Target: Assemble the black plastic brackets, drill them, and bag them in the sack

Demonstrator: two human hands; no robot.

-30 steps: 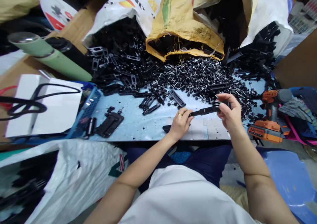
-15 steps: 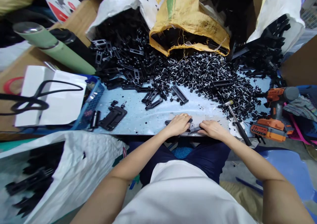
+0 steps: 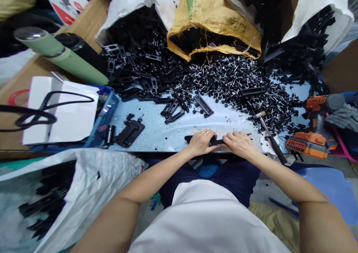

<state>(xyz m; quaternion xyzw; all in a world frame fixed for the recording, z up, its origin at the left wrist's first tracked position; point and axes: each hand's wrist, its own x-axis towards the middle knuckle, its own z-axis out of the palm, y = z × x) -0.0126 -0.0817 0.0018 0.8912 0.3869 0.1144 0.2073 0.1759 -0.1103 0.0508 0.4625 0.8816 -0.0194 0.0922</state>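
Observation:
At the front edge of the table, my left hand (image 3: 201, 142) is closed around a long black plastic part (image 3: 216, 142), whose rounded end pokes out past the fingers on the left. My right hand (image 3: 237, 144) grips the black plastic part farther right, with fingers bent over its top. A thin dark tip shows just beyond the right knuckles. Both hands cover much of the part, so its full shape is hidden. To the right of my right hand lies a hammer (image 3: 270, 137) with a black handle.
Loose black-headed screws (image 3: 232, 78) form a large heap behind the hands, below a yellow sack (image 3: 215, 18). Several slotted black parts (image 3: 173, 109) lie left of centre. An orange cordless drill (image 3: 313, 128) stands at right; a blue basket (image 3: 107, 113) and black block (image 3: 130, 133) are at left.
The black part has turned between my hands, so its lighter flat side no longer shows. My right hand has its fingers farther over the part. The camera view has shifted slightly.

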